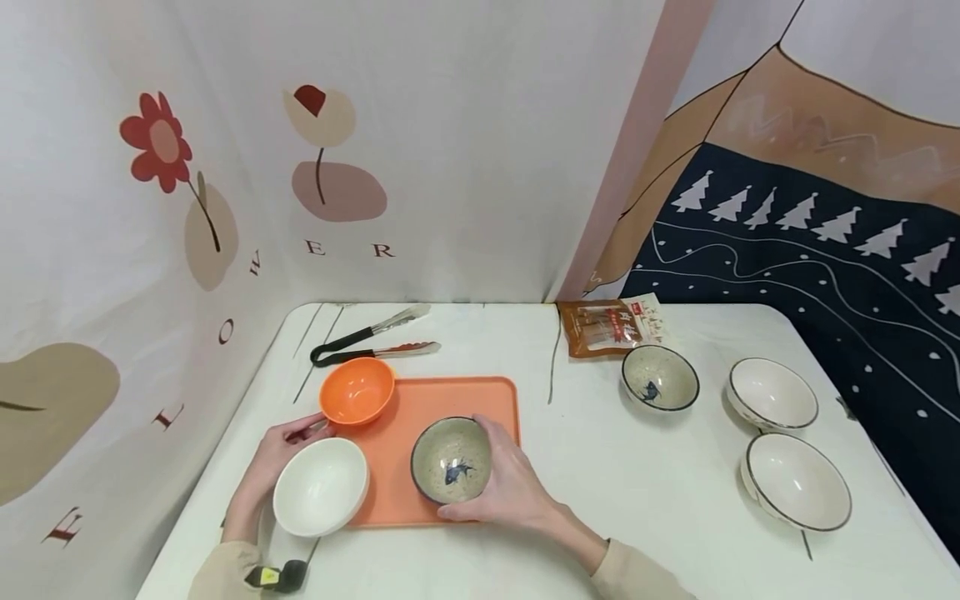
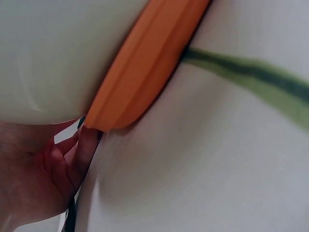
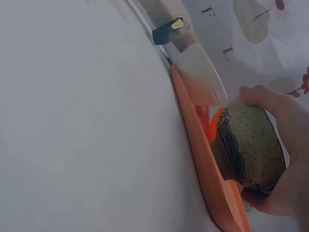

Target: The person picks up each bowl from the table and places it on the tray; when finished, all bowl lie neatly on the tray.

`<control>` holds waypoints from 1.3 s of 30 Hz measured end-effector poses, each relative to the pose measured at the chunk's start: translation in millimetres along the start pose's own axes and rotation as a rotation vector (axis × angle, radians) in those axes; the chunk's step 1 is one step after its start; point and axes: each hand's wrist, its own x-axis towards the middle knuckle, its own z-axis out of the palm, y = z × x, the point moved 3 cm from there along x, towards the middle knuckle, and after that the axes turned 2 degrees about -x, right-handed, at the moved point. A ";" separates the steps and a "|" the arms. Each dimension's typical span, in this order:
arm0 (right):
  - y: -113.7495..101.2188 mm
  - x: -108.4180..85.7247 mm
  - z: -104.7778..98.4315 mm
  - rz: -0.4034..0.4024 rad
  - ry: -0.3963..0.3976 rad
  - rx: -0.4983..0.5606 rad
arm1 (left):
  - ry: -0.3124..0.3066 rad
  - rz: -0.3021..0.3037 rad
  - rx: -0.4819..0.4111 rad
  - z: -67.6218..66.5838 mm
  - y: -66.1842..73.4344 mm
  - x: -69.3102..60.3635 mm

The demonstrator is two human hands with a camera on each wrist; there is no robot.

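An orange-pink rectangular tray (image 1: 405, 400) lies on the white table. My right hand (image 1: 517, 483) grips a speckled grey bowl (image 1: 438, 450) with a blue fish inside, thumb and fingers on opposite sides. The right wrist view shows the bowl's foot (image 3: 223, 162) at the tray; whether it touches cannot be told. At the tray's left edge, the fingers of my left hand (image 1: 277, 454) curl against the rim, their tips partly hidden. Beside that hand, a white bowl (image 1: 321, 487) sits over the tray's near left corner. An orange bowl (image 1: 357, 390) stands at the far left corner.
Black-handled tongs (image 1: 352, 340) lie behind the tray. To the right are a brown snack packet (image 1: 600, 329), another speckled fish bowl (image 1: 660, 377) and two dark-rimmed white bowls (image 1: 772, 392). Printed cloth (image 1: 480, 150) hangs along the table's back and left.
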 end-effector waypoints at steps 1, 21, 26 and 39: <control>-1.0 0.6 3.1 -0.004 -0.006 -0.001 | 0.002 0.001 -0.003 0.1 -0.1 0.0; -19.0 5.0 37.9 -0.060 -0.083 -0.087 | -0.003 0.018 0.020 -2.3 3.7 1.3; -23.0 5.4 44.6 -0.073 -0.100 -0.075 | -0.007 0.017 0.005 -3.3 2.8 -0.7; -24.1 1.9 42.4 -0.114 -0.108 -0.058 | -0.002 0.016 -0.003 -1.1 0.3 -0.6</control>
